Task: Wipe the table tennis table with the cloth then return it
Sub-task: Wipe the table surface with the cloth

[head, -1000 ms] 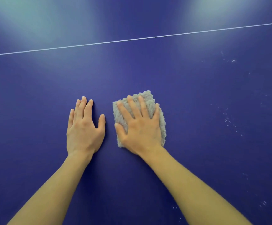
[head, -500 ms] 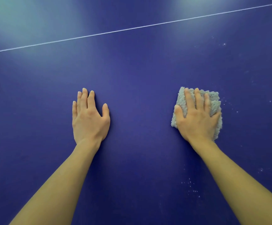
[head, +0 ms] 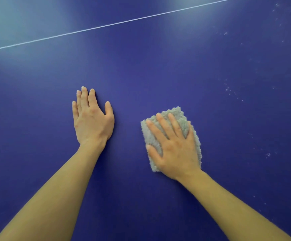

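Observation:
The dark blue table tennis table (head: 158, 70) fills the head view. A folded grey fluffy cloth (head: 177, 115) lies flat on it, right of centre. My right hand (head: 174, 148) presses down on the cloth with straight, spread fingers and covers most of it. My left hand (head: 92, 119) rests flat on the bare table surface to the left of the cloth, fingers straight and together, a short gap away from it.
A thin white line (head: 106, 25) crosses the table diagonally at the top. Scattered white specks of dust (head: 231, 92) dot the surface to the right of the cloth, with more specks (head: 268, 154) lower right.
My right hand slid the cloth to the right, then back left toward my left hand. My left hand stayed flat in place.

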